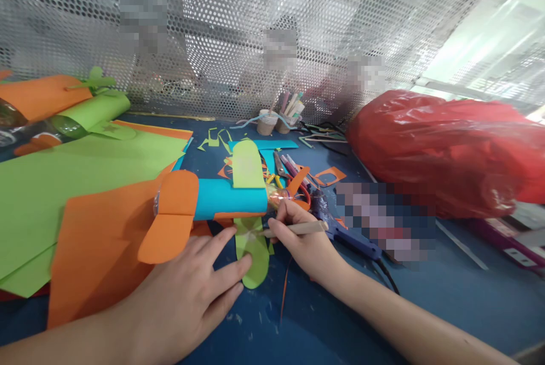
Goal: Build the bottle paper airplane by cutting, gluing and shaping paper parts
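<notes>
My right hand [310, 240] grips a pale pen [307, 228], its tip on a green paper cutout [254, 274] with rounded ends. A faint star-like mark shows on the cutout near the tip. Fingers spread, my left hand [191, 277] lies with its fingertips against the cutout's left edge. Just beyond both hands lies a plane-like model, a plastic bottle wrapped in blue paper [217, 197]. An orange paper propeller [174, 214] is at its left end, a green paper wing [247, 163] on its far side and orange fins [298, 180] at its right end.
Orange sheets [93, 251] and green sheets [85, 166] cover the left side, with similar models [91, 110] behind. Scissors [280, 165], paper scraps [330, 176] and a blue glue gun [355, 242] with a cord lie right. Pen cups [267, 122] and a red bag [438, 149] stand farther back.
</notes>
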A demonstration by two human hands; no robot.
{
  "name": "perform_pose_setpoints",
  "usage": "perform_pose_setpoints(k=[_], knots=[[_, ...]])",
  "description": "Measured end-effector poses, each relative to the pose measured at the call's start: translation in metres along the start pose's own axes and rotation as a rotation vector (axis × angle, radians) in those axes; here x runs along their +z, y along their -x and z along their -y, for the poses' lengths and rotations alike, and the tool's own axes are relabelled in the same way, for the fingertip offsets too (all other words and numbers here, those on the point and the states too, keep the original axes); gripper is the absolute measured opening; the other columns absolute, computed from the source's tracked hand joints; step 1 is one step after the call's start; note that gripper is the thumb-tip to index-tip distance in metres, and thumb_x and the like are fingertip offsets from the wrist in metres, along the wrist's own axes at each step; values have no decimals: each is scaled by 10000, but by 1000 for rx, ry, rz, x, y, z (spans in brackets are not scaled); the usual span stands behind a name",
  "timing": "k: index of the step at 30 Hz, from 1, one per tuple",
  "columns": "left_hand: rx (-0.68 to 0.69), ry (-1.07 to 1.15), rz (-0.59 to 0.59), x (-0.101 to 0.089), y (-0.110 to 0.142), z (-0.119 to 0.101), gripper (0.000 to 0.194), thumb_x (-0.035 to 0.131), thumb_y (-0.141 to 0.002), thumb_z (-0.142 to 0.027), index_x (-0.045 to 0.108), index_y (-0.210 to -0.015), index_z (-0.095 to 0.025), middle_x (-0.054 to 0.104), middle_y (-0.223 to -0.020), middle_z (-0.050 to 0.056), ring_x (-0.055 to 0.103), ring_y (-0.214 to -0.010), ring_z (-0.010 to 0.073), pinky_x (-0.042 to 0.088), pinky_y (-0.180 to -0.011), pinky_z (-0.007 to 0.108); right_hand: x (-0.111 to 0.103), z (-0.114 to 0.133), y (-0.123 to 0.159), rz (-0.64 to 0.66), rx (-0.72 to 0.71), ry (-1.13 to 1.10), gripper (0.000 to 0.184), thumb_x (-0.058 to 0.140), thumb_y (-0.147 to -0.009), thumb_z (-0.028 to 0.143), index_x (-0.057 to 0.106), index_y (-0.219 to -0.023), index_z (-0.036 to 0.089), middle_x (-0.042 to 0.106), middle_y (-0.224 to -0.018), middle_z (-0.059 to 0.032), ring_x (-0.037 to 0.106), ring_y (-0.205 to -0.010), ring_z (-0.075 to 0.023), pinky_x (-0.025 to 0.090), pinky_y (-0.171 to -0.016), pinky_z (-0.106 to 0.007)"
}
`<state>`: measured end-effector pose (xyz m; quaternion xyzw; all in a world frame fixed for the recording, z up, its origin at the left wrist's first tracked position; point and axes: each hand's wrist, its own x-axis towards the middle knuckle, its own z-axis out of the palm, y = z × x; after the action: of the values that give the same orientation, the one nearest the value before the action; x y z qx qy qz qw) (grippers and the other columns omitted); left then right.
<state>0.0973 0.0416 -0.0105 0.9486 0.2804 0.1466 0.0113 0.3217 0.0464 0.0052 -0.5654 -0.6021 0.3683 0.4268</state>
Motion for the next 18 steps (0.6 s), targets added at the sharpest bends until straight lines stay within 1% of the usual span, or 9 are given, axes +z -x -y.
perform_pose_setpoints(k=[3,7,13,18], knots=[[-11,-3,-9,1,0,0,381,373,-1004,-331,641,-1273,-299,573,-1333,202,663,-990,366,596,-693,562,0,0,0,-1,0,3,220,557,-821,273,406,-666,238,494,-592,52,491,-560,-134,388,-557,-269],[15,-7,-28,1,0,1,395,348,-1011,-331,646,-1266,-284,584,-1314,217,670,-974,369,598,-672,566,0,0,0,-1,18,-4,219,556,-822,289,405,-672,237,498,-590,52,502,-563,-135,399,-561,-270],[15,-14,-44,2,0,1,399,333,-1017,-336,643,-1265,-291,583,-1320,211,673,-981,361,599,-687,571,0,-1,0,-2,4,8,216,556,-822,282,408,-671,239,501,-589,52,489,-555,-130,396,-554,-266],[9,-2,-45,2,1,2,416,308,-1022,-335,640,-1268,-286,582,-1311,218,670,-983,367,604,-657,557,0,-1,0,-2,-6,28,212,544,-828,281,403,-675,241,499,-592,54,498,-558,-132,397,-558,-267]])
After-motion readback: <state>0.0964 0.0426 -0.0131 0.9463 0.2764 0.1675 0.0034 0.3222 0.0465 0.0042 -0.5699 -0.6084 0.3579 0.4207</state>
